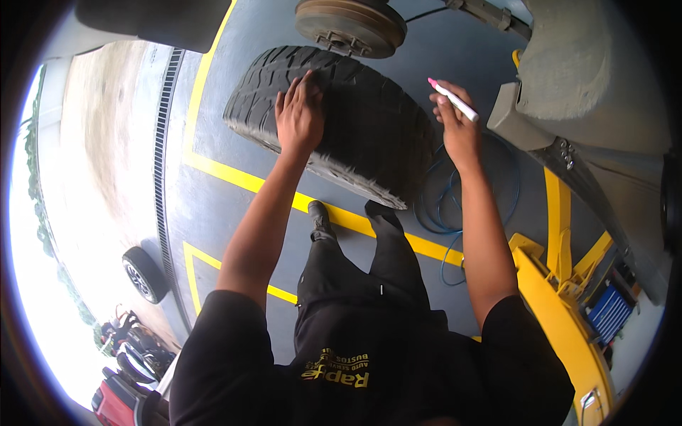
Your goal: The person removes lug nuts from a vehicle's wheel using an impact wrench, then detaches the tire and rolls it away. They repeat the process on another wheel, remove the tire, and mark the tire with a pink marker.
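Note:
A black, treaded tire (355, 113) stands upright on the floor in front of my feet. My left hand (300, 113) rests on its tread with the fingers spread. To the right of the tire, my right hand (457, 124) grips a white marker (458, 101), its pink tip pointing up and left. That hand is apart from the tire. Just beyond the tire is a rusty brake drum (352, 28) with bare wheel studs, under the raised vehicle.
A blue air hose (449, 228) lies coiled right of my feet. A yellow lift arm (561, 312) and the vehicle's grey body (593, 64) are at the right. Another wheel (145, 275) stands at the left, near a floor drain grate (165, 128). Motorcycles (138, 355) are at lower left.

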Motion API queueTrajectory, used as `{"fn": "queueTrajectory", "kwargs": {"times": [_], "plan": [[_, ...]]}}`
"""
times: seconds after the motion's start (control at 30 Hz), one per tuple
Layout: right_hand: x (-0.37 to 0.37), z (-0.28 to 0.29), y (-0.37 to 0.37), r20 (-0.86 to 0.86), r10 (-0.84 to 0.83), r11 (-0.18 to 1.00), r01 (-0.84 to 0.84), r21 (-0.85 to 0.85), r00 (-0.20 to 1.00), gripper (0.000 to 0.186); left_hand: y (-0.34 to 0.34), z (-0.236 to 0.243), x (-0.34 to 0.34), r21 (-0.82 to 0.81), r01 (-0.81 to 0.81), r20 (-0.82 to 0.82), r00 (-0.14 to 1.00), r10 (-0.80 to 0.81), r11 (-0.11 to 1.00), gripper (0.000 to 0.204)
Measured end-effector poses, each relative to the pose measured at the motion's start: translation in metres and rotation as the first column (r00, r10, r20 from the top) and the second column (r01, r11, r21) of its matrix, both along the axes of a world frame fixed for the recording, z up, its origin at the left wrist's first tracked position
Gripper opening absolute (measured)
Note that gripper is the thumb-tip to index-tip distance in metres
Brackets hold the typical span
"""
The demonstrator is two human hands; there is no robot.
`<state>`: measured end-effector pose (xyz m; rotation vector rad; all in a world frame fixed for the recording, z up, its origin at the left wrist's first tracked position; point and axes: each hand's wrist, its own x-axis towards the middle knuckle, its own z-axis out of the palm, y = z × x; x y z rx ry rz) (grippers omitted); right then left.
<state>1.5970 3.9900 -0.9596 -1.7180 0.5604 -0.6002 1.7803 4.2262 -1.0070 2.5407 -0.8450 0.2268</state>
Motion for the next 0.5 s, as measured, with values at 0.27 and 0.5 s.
{"fn": "queueTrajectory", "kwargs": {"times": [0.27, 0.5], "plan": [[0.009, -0.095, 0.106, -0.093, -0.193, 0.971, 0.177, -0.158, 0.977, 0.029, 0.143, 0.003, -0.097, -0.006, -0.015, -0.024, 1.000, 0.015, 1.000, 0.021], [-0.039, -0.121, 0.246, -0.030, -0.248, 0.953, 0.238, -0.188, 0.968, 0.039, 0.282, -0.083, -0.170, -0.342, -0.209, -0.164, 0.973, 0.161, 0.916, 0.017]]}}
